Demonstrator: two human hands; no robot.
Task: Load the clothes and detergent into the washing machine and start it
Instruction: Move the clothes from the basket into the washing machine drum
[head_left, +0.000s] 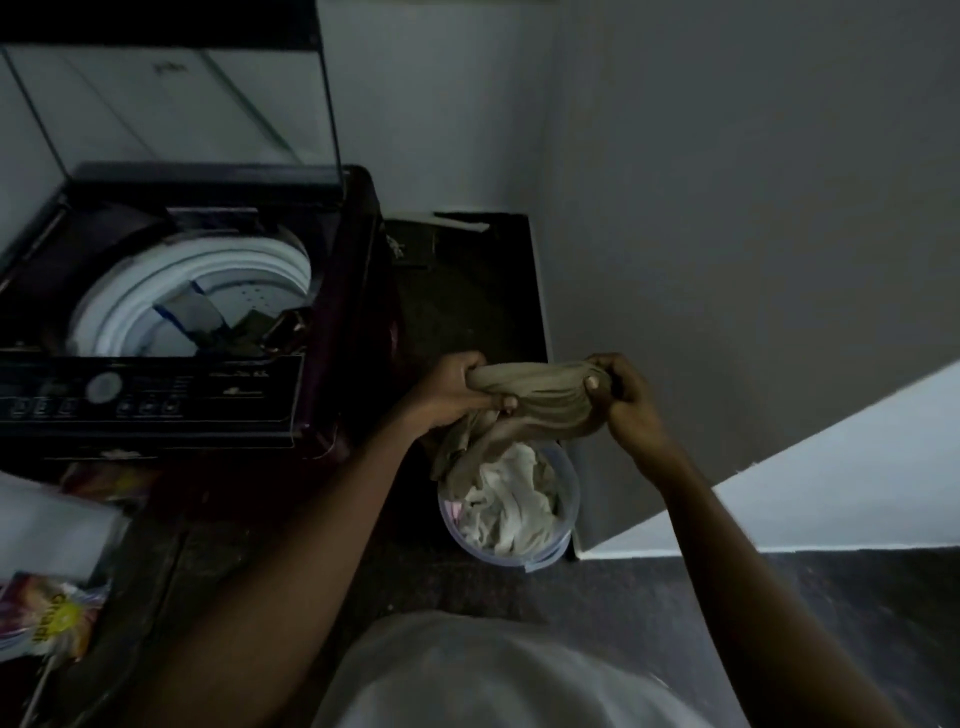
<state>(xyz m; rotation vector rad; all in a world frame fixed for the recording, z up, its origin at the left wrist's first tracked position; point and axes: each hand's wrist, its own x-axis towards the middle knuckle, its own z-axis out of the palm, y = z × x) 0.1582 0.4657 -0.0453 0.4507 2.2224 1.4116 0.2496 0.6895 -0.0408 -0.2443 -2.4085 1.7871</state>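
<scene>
While the open drum (197, 291) sits off to the left, I have the left hand (452, 389) in a closed grip on one end of the cloth (540, 397), stretched sideways above the bucket (569, 519), and the right hand (631, 402) pinching the other; the left is nearer the drum.

Yellow lettering on the detergent packet (52, 618), lying at lower left, seems to read "Ghadi". The print on the control panel (150, 389) is too blurred to read.

Home laundry corner: washing machine (171, 312), clothes bucket (563, 525).
</scene>
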